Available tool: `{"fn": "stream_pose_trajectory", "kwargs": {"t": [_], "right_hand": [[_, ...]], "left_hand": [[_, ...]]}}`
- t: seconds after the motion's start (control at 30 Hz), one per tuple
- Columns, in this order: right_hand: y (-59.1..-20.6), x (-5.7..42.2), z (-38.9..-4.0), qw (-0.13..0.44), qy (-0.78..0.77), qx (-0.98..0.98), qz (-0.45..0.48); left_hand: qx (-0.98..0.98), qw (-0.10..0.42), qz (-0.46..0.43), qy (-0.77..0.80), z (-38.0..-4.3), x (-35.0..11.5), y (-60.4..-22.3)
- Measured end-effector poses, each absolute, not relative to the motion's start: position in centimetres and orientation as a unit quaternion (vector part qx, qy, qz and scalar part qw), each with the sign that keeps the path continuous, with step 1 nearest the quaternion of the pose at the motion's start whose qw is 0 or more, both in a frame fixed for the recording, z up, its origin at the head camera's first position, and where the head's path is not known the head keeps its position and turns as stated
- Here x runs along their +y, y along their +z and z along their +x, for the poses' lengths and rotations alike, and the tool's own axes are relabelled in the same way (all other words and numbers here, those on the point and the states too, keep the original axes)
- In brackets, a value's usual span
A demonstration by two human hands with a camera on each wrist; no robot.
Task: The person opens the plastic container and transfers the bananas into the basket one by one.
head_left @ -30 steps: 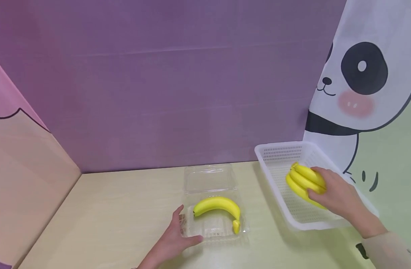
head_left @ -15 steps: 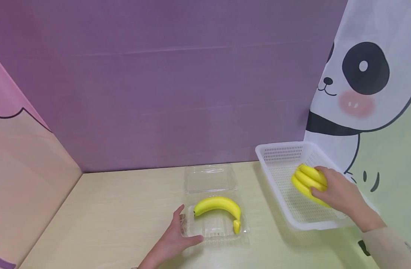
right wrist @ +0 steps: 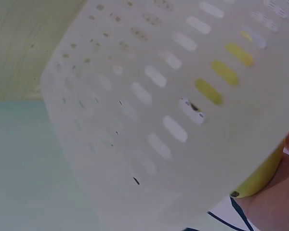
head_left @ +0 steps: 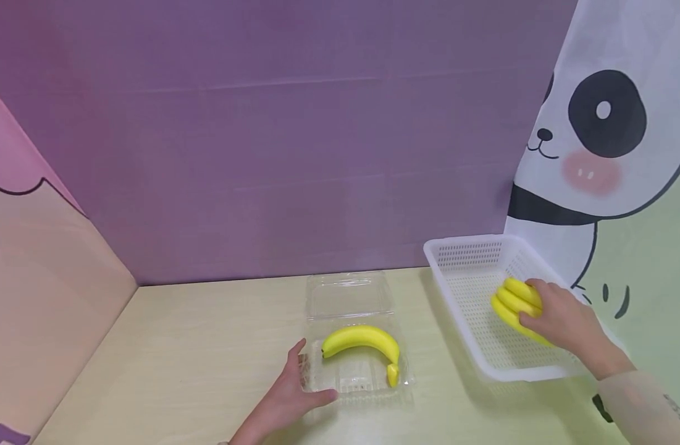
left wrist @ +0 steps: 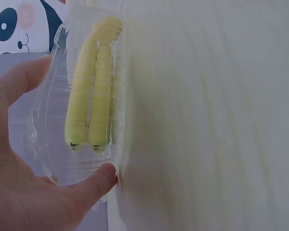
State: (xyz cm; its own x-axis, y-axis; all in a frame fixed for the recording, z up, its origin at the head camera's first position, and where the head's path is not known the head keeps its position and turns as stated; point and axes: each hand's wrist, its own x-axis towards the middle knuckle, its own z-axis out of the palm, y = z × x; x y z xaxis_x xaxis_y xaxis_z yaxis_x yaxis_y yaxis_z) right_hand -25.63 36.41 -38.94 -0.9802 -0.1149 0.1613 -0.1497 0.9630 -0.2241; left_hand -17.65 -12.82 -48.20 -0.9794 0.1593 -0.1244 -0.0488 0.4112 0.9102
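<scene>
My left hand (head_left: 286, 398) is at the left side of an opened clear plastic clamshell box (head_left: 351, 296). Its thumb (left wrist: 98, 180) touches the box's near corner. Inside the box lies a yellow banana bunch (head_left: 362, 337); from above one curved banana shows, while the left wrist view shows two tips joined at one stem. My right hand (head_left: 564, 318) grips another banana bunch (head_left: 517, 306), inside the white basket (head_left: 456, 309). Basket wall hides most of that bunch in the right wrist view, though one banana tip (right wrist: 253, 183) shows beside the hand.
A pale wooden table (head_left: 206, 352) carries the box and the basket, which stands at the right against a panda-printed cloth (head_left: 595, 167). A purple cloth (head_left: 295, 148) closes off the back, and a pink and peach cloth (head_left: 34, 272) the left.
My right hand has shifted slightly to the right and lower with the bunch inside the basket. The left hand and the box stay in place; the head view turns a little.
</scene>
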Motion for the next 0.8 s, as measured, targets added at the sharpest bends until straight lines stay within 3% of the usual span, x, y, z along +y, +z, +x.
{"fn": "stream_pose_trajectory", "kwargs": {"t": [0.8], "right_hand": [[-40.3, 37.7, -27.0, 0.033, 0.090, -0.994, 0.054]], "left_hand": [[0.840, 0.095, 0.028, 0.533, -17.7, -12.8, -48.0]]}}
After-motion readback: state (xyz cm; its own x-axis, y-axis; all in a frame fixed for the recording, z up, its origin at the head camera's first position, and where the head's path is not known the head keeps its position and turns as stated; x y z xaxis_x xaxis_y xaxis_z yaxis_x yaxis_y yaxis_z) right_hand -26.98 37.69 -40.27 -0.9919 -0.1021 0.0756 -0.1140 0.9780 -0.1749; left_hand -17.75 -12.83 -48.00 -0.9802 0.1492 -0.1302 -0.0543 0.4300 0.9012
